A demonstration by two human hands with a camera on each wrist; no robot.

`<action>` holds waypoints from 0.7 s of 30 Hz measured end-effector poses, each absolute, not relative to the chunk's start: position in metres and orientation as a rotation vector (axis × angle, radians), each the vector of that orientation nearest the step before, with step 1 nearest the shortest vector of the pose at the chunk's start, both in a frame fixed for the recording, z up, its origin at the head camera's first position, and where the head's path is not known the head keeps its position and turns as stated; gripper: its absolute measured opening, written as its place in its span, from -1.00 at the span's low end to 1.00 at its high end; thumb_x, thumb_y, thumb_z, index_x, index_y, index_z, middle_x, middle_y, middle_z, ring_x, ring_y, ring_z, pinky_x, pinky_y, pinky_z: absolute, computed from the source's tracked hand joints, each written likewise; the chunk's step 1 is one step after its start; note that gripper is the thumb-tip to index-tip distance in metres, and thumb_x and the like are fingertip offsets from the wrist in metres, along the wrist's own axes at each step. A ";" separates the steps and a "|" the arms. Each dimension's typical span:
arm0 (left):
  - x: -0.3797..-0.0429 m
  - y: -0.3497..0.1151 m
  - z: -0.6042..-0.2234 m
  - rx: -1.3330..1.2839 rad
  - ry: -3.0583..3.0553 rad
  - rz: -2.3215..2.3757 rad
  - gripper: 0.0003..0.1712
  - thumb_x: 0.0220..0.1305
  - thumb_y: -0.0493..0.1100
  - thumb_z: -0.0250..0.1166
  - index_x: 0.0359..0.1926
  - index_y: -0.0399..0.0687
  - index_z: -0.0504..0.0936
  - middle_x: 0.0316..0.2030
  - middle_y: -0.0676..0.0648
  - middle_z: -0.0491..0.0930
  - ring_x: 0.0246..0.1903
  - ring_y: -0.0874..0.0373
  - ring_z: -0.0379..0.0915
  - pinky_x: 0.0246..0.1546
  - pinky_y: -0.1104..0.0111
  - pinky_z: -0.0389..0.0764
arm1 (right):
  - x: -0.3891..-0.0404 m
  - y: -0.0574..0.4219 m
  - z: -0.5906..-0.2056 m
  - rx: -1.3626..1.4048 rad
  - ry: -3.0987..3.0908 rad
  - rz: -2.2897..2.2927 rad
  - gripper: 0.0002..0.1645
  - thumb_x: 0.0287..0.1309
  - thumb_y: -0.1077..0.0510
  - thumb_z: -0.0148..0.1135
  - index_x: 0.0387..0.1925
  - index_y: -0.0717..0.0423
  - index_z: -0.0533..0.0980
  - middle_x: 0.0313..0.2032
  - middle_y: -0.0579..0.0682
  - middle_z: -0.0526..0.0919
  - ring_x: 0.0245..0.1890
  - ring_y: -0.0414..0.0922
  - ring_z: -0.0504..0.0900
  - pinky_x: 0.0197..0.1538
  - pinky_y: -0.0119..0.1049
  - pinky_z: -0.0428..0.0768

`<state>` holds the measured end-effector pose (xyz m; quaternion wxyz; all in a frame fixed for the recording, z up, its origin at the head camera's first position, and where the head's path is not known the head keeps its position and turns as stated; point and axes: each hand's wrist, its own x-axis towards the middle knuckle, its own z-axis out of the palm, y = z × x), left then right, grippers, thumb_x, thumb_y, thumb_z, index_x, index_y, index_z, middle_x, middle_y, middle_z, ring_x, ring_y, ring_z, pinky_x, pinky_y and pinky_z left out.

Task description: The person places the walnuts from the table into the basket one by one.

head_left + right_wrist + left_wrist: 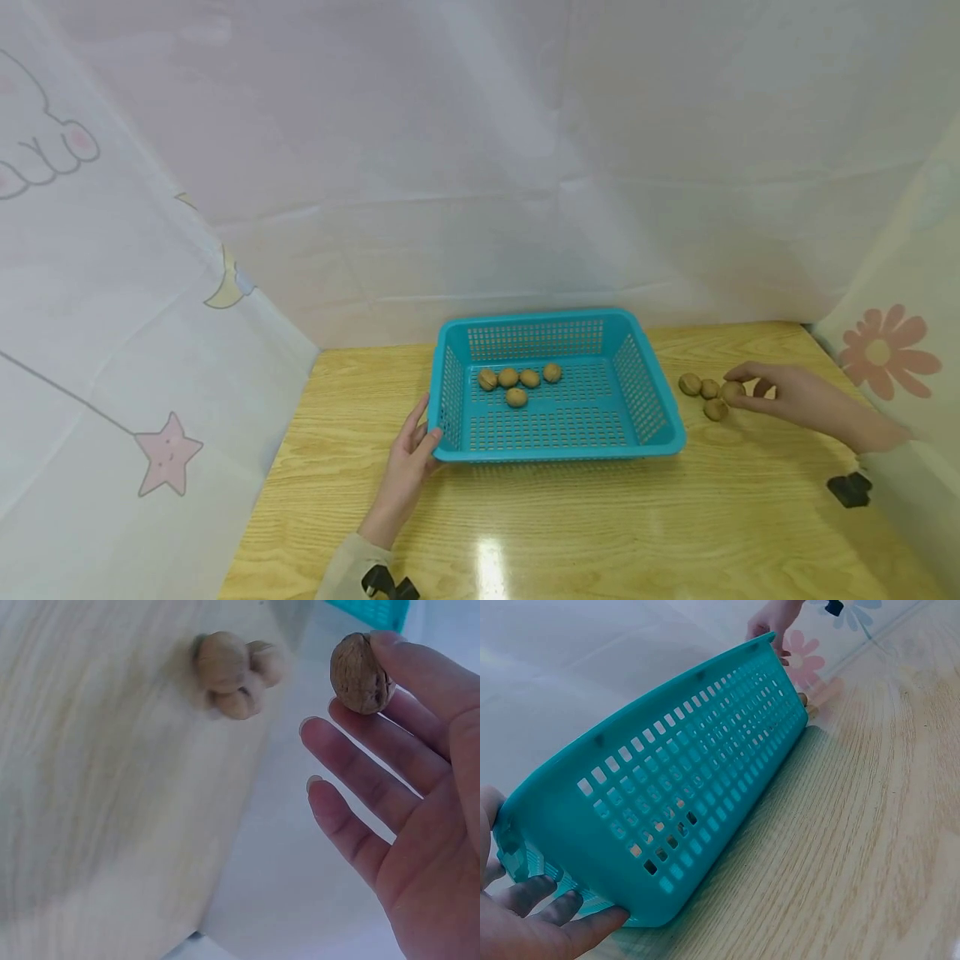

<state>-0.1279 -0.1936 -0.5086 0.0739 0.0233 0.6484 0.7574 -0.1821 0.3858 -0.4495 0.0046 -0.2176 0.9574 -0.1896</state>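
A blue plastic basket (555, 454) with slotted walls rests on the table, and several walnuts (516, 397) lie inside it toward the left. My left hand (408, 454) grips the basket's left rim near the front corner, thumb over the edge and fingers against the outer wall, as the left wrist view also shows. Right of the basket, my right hand (802, 402) pinches one walnut (361, 673) between thumb and fingertips; its other fingers are spread in the right wrist view. Just left of that hand, three loose walnuts (716, 409) sit close together on the table.
The wooden table (540, 525) reaches back to a pale printed cloth (480, 208) that hangs behind it and along both sides. Light glares off the table's front part. A black strap piece (850, 490) sits at the right wrist.
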 end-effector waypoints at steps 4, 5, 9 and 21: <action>-0.127 -0.194 -0.508 0.071 1.953 2.269 -0.19 0.61 -0.10 0.14 0.69 0.10 -0.03 0.49 -0.37 0.27 0.38 -0.35 0.34 0.24 -0.07 0.57 | -0.183 0.377 -0.439 -0.651 2.975 -0.581 -0.59 0.31 0.02 0.44 0.11 0.10 0.64 -0.10 -0.11 0.72 -0.28 -0.31 0.63 -0.38 -0.35 0.59; -0.127 -0.194 -0.508 0.072 1.950 2.271 -0.19 0.61 -0.10 0.14 0.69 0.10 -0.03 0.49 -0.37 0.27 0.38 -0.35 0.34 0.24 -0.07 0.57 | -0.183 0.374 -0.437 -0.651 2.970 -0.575 -0.59 0.32 0.02 0.43 0.11 0.09 0.64 -0.11 -0.12 0.72 -0.28 -0.31 0.63 -0.37 -0.35 0.59; -0.127 -0.194 -0.508 0.078 1.943 2.279 -0.21 0.61 -0.11 0.14 0.69 0.12 -0.01 0.48 -0.37 0.29 0.38 -0.36 0.35 0.25 -0.09 0.56 | -0.185 0.366 -0.430 -0.708 2.971 -0.577 -0.62 0.28 0.09 0.46 0.09 0.10 0.64 -0.14 -0.14 0.71 -0.30 -0.31 0.63 -0.40 -0.36 0.58; -0.127 -0.193 -0.508 0.089 1.938 2.287 -0.20 0.61 -0.12 0.14 0.69 0.11 -0.02 0.48 -0.39 0.28 0.38 -0.38 0.33 0.23 -0.10 0.57 | -0.198 0.337 -0.402 -0.837 2.957 -0.591 -0.58 0.25 0.16 0.48 0.11 0.13 0.63 -0.26 -0.25 0.68 -0.36 -0.39 0.58 -0.40 -0.36 0.54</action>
